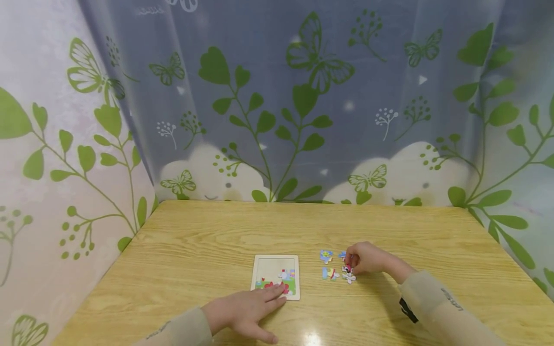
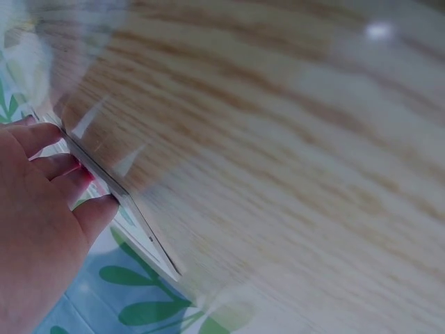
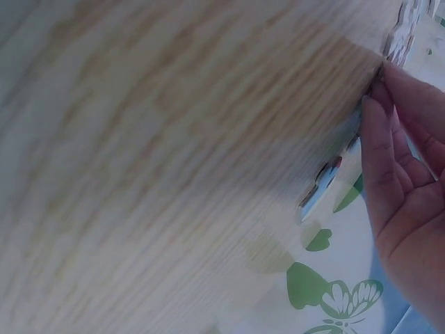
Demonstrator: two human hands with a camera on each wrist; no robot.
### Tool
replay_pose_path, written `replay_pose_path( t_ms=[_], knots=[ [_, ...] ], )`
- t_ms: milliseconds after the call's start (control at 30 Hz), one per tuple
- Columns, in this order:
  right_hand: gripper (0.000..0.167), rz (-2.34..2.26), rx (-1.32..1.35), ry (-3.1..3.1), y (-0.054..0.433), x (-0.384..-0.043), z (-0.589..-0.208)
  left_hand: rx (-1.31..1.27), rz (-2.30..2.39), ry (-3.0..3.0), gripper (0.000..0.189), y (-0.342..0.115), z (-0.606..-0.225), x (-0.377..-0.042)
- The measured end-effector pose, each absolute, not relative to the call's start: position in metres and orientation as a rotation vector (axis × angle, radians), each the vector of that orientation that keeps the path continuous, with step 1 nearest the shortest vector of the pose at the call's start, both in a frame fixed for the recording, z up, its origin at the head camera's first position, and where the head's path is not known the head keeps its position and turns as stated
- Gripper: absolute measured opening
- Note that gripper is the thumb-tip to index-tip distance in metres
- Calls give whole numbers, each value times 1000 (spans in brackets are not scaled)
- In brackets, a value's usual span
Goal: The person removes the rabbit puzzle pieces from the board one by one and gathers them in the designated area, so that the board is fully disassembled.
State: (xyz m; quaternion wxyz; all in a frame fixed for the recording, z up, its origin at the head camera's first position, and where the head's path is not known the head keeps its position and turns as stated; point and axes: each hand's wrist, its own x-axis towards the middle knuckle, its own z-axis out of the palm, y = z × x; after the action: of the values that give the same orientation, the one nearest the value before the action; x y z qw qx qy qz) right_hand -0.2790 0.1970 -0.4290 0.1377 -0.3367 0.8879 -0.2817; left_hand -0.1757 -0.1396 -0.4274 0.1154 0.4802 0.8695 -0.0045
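A square wooden puzzle frame (image 1: 275, 257) lies on the table, with colourful pieces set along its lower part. My left hand (image 1: 248, 310) rests flat with fingertips over the frame's lower edge; the left wrist view shows those fingers (image 2: 73, 184) spread along the frame's rim. To the right lie several loose jigsaw pieces, including a blue one with a yellow figure (image 1: 326, 255) and a striped one (image 1: 331, 274). My right hand (image 1: 368, 258) pinches a piece at the right of this group, mostly hidden by the fingers. A red and white piece (image 1: 348, 276) lies just below the fingertips.
The wooden table (image 1: 195, 240) reaches back to a blue-grey curtain (image 1: 268, 120) printed with green leaves and butterflies. Pale printed curtains also stand on the left and right sides. A bright reflection shows near the table's front.
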Motion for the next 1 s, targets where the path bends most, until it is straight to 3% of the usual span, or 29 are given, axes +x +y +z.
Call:
replay_pose_path(
  t_ms=[500, 1000],
  knots=[
    [13, -844, -1047, 2570, 190, -275, -418, 1388, -8, 2543, 79, -139, -428, -176],
    [19, -895, -1074, 2523, 142, -275, -416, 1351, 14, 2526, 79, -138, -428, -177]
  ],
)
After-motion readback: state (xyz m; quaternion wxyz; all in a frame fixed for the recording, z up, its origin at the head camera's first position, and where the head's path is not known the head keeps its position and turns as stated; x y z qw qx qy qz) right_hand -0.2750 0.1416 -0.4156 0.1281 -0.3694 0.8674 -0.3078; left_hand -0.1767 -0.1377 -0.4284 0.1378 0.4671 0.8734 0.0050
